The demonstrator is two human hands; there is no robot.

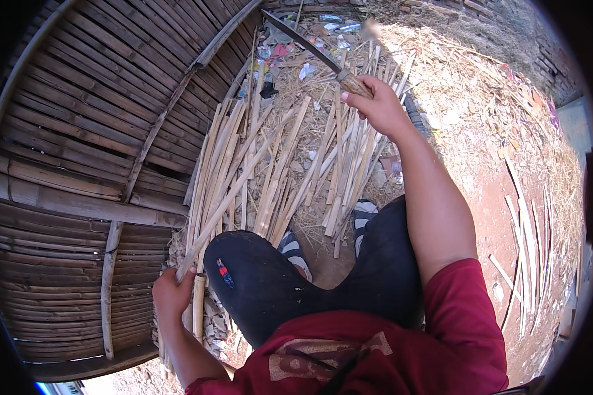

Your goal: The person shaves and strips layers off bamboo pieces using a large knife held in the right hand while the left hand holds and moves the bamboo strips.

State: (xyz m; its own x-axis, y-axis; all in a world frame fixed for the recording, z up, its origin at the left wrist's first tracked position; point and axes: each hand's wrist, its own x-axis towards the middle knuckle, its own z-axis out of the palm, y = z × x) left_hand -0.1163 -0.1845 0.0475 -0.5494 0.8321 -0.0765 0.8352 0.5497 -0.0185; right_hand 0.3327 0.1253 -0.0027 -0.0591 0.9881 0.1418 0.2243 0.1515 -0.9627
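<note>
My right hand (377, 105) is raised at the top middle, wrapped round the wooden handle of a long knife (308, 47). Its dark blade points up and to the left, apart from the strips below. Down at the left, beside my knee, my left hand (173, 291) grips the near end of a long bamboo strip (238, 185). That strip slants away up and to the right, over a pile of other split bamboo strips (280, 168) on the ground between and ahead of my legs.
A bamboo slat wall (85, 125) stands close on the left. More thin strips (526, 247) lie on the dirt at the right. Litter (303, 70) and straw (468, 59) cover the ground ahead, up to a brick wall (507, 26). My sandalled feet (294, 253) are beside the pile.
</note>
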